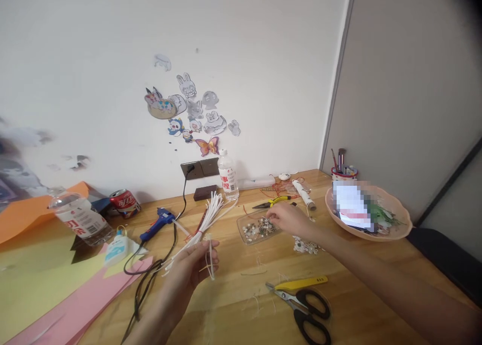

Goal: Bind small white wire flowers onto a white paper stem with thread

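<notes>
My left hand point(194, 264) is closed on a thin white cord point(211, 264), which forms a narrow loop with its ends above the fingers. Behind that hand lies a bundle of white strips point(211, 212), tied with something red. My right hand point(288, 218) reaches over a small clear tray point(259, 239), its fingertips pinched together at the dark beads point(266, 225). Whatever is between those fingertips is too small to make out. White beads point(249, 230) fill the tray's left part. More white pieces point(305, 245) lie on the table beside the right wrist.
Black-handled scissors point(311, 310) and a yellow tool point(301, 283) lie in front. Yellow-handled pliers point(276, 202) rest behind the tray. A blue glue gun point(156, 224) with its black cable, a glue bottle point(116, 247) and coloured paper point(75, 295) occupy the left. A pink bowl point(399, 224) stands right.
</notes>
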`<action>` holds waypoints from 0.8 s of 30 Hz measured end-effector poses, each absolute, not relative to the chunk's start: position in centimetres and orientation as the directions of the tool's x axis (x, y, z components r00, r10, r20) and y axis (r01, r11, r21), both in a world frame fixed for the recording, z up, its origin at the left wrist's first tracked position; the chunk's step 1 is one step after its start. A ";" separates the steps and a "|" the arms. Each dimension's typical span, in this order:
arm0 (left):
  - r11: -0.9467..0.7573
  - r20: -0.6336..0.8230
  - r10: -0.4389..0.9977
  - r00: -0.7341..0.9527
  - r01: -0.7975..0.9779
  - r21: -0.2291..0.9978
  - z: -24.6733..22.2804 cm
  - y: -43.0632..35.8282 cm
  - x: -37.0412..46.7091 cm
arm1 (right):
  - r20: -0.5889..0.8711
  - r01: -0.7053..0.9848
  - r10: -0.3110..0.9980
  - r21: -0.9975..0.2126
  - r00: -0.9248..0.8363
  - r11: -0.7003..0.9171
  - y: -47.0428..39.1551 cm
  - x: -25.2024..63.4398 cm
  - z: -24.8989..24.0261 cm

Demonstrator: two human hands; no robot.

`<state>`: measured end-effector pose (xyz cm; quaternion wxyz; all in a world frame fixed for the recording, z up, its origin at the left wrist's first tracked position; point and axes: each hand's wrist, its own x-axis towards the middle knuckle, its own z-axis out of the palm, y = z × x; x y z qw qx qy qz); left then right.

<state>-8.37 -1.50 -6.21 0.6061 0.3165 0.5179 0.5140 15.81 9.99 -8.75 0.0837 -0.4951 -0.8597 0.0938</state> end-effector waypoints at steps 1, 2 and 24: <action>0.276 -0.307 0.950 -0.063 -0.294 0.915 -6.3 -1.4 -8.4 | 0.033 0.837 0.865 -0.233 -0.501 0.494 10.2 15.5 -8.9; 0.280 -0.310 0.949 -0.059 -0.292 0.915 -6.4 -1.3 -8.4 | 0.016 0.837 0.861 -0.226 -0.508 0.498 10.4 15.2 -9.1; 0.355 -0.370 0.929 -0.008 -0.261 0.898 -8.6 1.3 -9.0 | 0.057 0.651 0.869 -0.639 -0.491 0.410 11.9 15.9 -6.4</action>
